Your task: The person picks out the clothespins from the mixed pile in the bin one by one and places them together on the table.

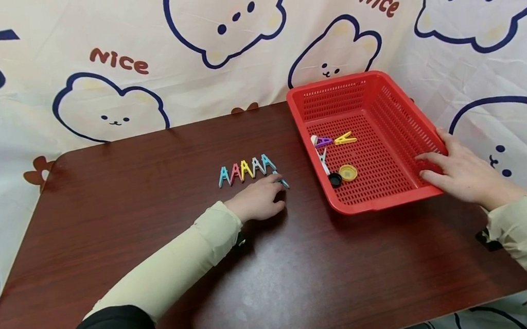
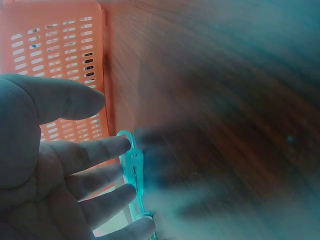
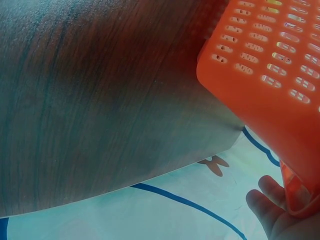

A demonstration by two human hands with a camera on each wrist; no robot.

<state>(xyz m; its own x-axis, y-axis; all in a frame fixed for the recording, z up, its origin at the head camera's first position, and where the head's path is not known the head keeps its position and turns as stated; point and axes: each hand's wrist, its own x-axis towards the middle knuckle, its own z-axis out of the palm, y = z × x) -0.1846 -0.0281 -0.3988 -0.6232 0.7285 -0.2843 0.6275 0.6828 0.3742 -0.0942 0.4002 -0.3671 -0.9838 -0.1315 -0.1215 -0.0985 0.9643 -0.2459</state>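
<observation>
My left hand (image 1: 259, 198) reaches over the table, its fingertips at a blue clothespin (image 1: 285, 183) beside the right end of a row. In the left wrist view those fingers are extended against the blue clothespin (image 2: 134, 172), and the thumb stands apart from it. The row holds a blue clothespin (image 1: 223, 177), a pink one (image 1: 235, 173), a yellow one (image 1: 246, 170), a pale grey one (image 1: 258, 166) and another blue one (image 1: 268, 162). On the right, my right hand (image 1: 466, 172) grips the rim of a red plastic basket (image 1: 409, 122), fingers inside its wall.
Inside the basket lie a purple clothespin (image 1: 323, 141), a yellow clothespin (image 1: 346, 138), a white clothespin (image 1: 323, 161), a black cap (image 1: 335, 180) and a yellow round lid (image 1: 348, 173). Printed cloth (image 1: 220, 85) hangs behind the brown table (image 1: 123, 217).
</observation>
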